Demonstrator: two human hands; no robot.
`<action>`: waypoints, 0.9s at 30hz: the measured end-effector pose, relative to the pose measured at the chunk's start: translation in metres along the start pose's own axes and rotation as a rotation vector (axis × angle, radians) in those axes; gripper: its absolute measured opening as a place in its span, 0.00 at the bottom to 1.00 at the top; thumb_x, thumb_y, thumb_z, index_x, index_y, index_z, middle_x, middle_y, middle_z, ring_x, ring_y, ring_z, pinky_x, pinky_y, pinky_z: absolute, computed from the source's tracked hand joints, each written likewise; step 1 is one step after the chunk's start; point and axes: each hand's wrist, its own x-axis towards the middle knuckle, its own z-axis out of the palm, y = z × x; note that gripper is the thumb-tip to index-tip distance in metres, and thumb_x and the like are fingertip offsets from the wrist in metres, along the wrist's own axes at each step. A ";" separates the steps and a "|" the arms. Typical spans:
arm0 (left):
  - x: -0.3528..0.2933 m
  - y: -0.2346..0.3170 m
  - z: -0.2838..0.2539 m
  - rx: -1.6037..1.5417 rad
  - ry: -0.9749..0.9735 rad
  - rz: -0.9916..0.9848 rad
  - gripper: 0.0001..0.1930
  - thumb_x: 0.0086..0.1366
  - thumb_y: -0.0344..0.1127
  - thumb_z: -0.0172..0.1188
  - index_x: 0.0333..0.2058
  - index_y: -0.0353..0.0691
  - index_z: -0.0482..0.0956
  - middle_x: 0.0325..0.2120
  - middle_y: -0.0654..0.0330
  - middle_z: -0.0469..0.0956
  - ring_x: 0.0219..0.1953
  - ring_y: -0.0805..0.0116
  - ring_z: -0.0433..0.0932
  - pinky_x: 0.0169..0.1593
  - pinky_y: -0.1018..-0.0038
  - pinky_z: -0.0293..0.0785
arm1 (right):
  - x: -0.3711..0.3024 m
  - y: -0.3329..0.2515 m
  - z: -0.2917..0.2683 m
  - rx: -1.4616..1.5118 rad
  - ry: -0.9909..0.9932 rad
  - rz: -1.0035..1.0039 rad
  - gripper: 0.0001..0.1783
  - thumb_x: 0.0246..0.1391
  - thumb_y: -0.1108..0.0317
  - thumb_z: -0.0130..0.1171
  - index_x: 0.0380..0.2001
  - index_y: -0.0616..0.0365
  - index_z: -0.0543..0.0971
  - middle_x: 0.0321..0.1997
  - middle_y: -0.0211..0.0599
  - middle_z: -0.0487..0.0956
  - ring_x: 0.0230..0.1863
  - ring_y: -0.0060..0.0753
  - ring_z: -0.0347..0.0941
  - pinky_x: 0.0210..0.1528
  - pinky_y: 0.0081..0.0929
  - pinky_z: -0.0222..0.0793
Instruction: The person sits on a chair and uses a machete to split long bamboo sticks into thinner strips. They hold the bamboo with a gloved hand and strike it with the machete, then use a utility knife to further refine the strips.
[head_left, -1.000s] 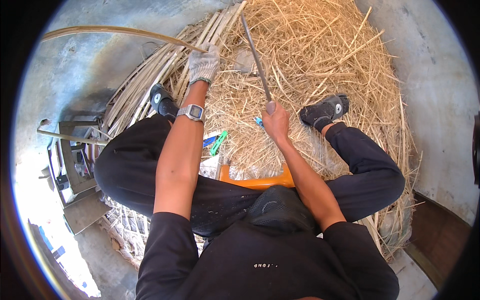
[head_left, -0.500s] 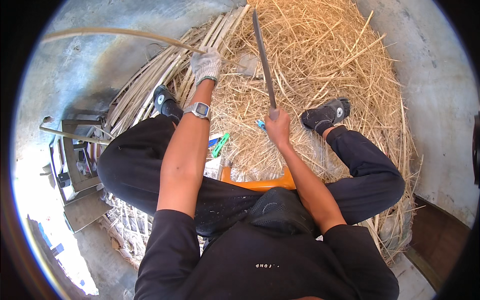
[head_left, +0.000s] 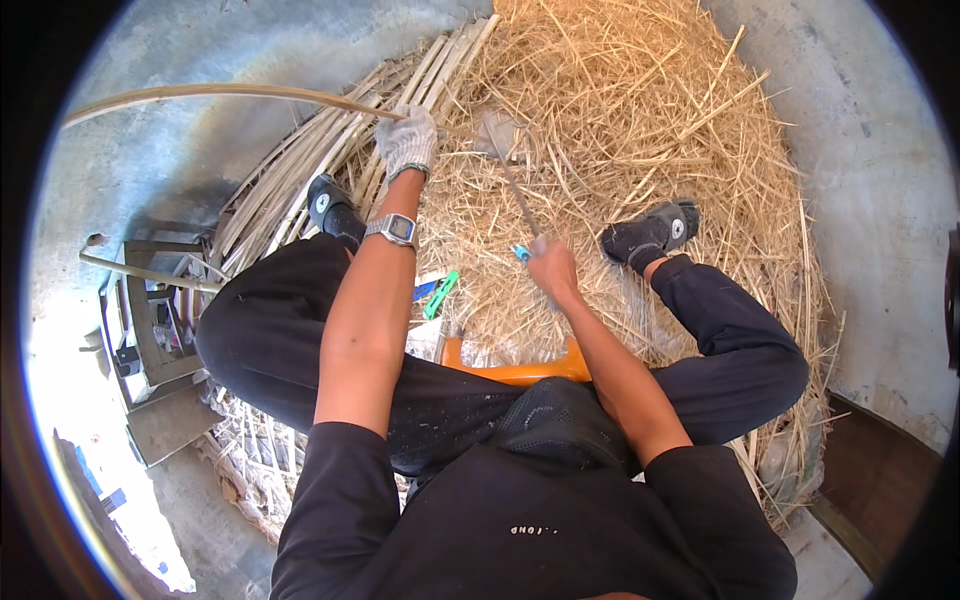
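Note:
My left hand [head_left: 407, 142], in a whitish knitted glove, is closed around a long bamboo strip [head_left: 235, 91]. The strip arches away to the left, and its short end reaches past the glove over a flat grey block [head_left: 497, 135]. In my bare right hand [head_left: 555, 270] is the handle of a machete. Its long dark blade [head_left: 516, 188] is blurred and seen nearly edge-on, with the far part by the block and strip end. Whether it touches the strip I cannot tell. A small light-blue object [head_left: 521, 253] lies beside my right hand.
Bamboo strips [head_left: 300, 175] are piled at the far left, and loose shavings [head_left: 630, 100] cover the floor. Between my legs lie a green cutter [head_left: 441, 295] and an orange plastic piece [head_left: 520, 373]. A wooden frame [head_left: 160, 371] stands left; concrete walls [head_left: 860, 190] enclose the space.
The machete blade has swung from pointing up and away to a lower, turned position near the block. My left hand and the bamboo strip have shifted slightly nearer and to the left.

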 end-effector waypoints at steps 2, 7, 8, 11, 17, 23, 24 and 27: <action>-0.004 0.002 -0.002 -0.326 0.031 0.010 0.21 0.68 0.45 0.51 0.43 0.28 0.74 0.28 0.46 0.79 0.28 0.56 0.80 0.38 0.66 0.80 | -0.003 0.008 -0.002 -0.024 0.008 -0.053 0.12 0.50 0.68 0.57 0.35 0.65 0.80 0.33 0.60 0.81 0.36 0.63 0.79 0.41 0.50 0.72; 0.012 -0.008 0.003 -0.077 0.087 -0.005 0.17 0.66 0.41 0.53 0.41 0.29 0.77 0.22 0.49 0.79 0.23 0.59 0.79 0.32 0.66 0.77 | -0.008 -0.028 -0.023 0.137 0.035 -0.150 0.09 0.51 0.68 0.58 0.33 0.63 0.80 0.34 0.60 0.81 0.36 0.64 0.79 0.44 0.50 0.74; 0.013 -0.010 0.006 -0.188 0.110 -0.041 0.16 0.66 0.40 0.53 0.40 0.29 0.77 0.21 0.50 0.79 0.22 0.59 0.79 0.30 0.66 0.76 | -0.009 -0.028 -0.020 0.156 0.069 -0.185 0.09 0.50 0.68 0.58 0.33 0.62 0.80 0.34 0.59 0.81 0.37 0.64 0.79 0.44 0.50 0.74; 0.005 0.000 0.016 -0.346 0.112 -0.032 0.17 0.67 0.41 0.51 0.39 0.29 0.77 0.22 0.50 0.80 0.21 0.60 0.79 0.27 0.67 0.75 | 0.000 -0.011 -0.002 0.094 0.088 -0.198 0.09 0.50 0.69 0.58 0.34 0.61 0.80 0.34 0.58 0.81 0.38 0.63 0.79 0.45 0.50 0.74; -0.001 0.007 0.006 -0.112 0.116 0.005 0.18 0.67 0.43 0.52 0.37 0.28 0.74 0.23 0.50 0.79 0.25 0.59 0.79 0.33 0.67 0.76 | 0.000 0.015 -0.004 -0.102 0.012 -0.094 0.12 0.50 0.68 0.60 0.37 0.63 0.81 0.35 0.57 0.82 0.41 0.63 0.79 0.46 0.50 0.74; 0.012 -0.015 0.006 -0.096 0.098 0.062 0.22 0.67 0.46 0.51 0.41 0.26 0.76 0.29 0.46 0.82 0.34 0.55 0.82 0.39 0.66 0.77 | 0.004 0.001 0.003 0.176 0.148 -0.167 0.12 0.50 0.67 0.57 0.36 0.62 0.81 0.37 0.62 0.81 0.41 0.64 0.79 0.45 0.52 0.73; 0.013 -0.015 0.003 0.022 0.090 0.100 0.23 0.66 0.46 0.51 0.41 0.26 0.76 0.29 0.46 0.82 0.34 0.55 0.82 0.39 0.66 0.77 | 0.007 0.010 0.013 0.171 0.150 -0.155 0.13 0.50 0.67 0.57 0.36 0.63 0.81 0.36 0.62 0.81 0.41 0.64 0.78 0.45 0.52 0.73; 0.007 -0.002 0.005 0.054 0.037 0.107 0.24 0.66 0.48 0.51 0.42 0.26 0.76 0.28 0.47 0.82 0.36 0.55 0.83 0.41 0.65 0.77 | 0.015 0.047 0.027 -0.007 0.039 -0.071 0.14 0.50 0.66 0.58 0.36 0.66 0.80 0.32 0.61 0.81 0.35 0.60 0.80 0.39 0.49 0.75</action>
